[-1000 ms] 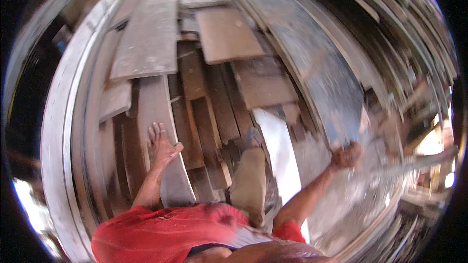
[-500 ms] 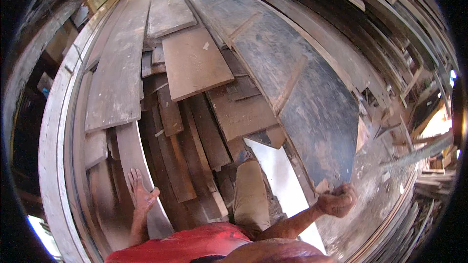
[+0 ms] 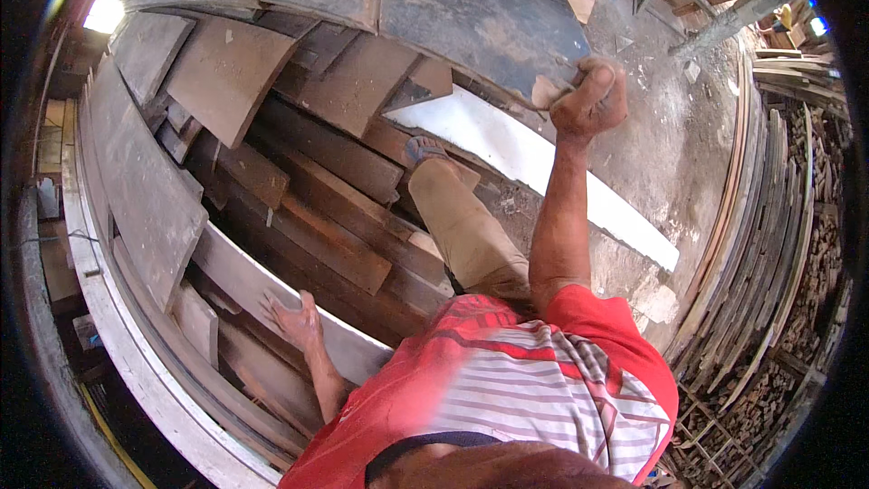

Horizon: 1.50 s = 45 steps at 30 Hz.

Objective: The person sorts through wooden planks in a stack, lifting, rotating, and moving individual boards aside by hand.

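Note:
My left hand [image 3: 297,321] lies with fingers spread on a brown board [image 3: 240,258] that has a white edge, in the stack of planks at my left. My right hand [image 3: 590,104] is raised and closed at the near right corner of a large dark panel [image 3: 471,0]. A pale, torn-looking piece [image 3: 547,91] shows beside that fist, at the panel's corner. Below the panel rests a long white board [image 3: 543,163] with a pointed end. My leg in tan trousers [image 3: 457,217] reaches in between the boards, the sandalled foot [image 3: 424,149] near the white board's tip.
Overlapping brown planks [image 3: 317,149] fill the middle. A long pale beam [image 3: 136,326] runs along the left side. Stacked thin wood strips [image 3: 724,244] stand at the right, by a dusty floor [image 3: 665,118]. A slanting pole [image 3: 738,14] crosses the far right.
The view has turned right, so the panel now stretches across the top. My right hand still meets its corner, and my left hand remains on the white-edged board.

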Motion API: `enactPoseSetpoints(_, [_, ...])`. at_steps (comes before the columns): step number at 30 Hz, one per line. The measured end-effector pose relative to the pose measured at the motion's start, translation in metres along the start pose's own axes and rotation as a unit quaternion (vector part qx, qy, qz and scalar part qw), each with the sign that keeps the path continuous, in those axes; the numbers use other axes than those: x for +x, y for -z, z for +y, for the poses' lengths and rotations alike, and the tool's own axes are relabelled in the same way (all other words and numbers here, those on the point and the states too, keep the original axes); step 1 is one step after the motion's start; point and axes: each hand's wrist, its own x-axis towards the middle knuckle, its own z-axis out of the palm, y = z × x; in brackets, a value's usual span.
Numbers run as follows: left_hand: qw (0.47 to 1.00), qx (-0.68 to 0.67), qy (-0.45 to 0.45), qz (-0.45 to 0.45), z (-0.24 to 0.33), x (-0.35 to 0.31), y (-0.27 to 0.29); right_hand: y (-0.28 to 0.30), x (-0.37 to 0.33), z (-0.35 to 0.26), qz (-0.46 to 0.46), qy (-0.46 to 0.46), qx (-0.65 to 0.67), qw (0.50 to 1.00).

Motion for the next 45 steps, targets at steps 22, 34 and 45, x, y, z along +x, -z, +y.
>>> enactPoseSetpoints(22, [0.597,-0.656,0.006,-0.463,0.417,-0.056,-0.030,0.052,0.022,-0.036,-0.411,-0.274,-0.106,0.863])
enactPoseSetpoints(34, [0.591,-0.585,-0.042,-0.554,0.345,-0.046,0.025,0.062,0.001,-0.096,-0.248,-0.233,-0.020,0.940])
enactPoseSetpoints(45, [0.795,-0.392,-0.461,-0.046,0.368,-0.026,-0.002,0.056,-0.005,-0.017,0.098,-0.096,0.041,0.990])
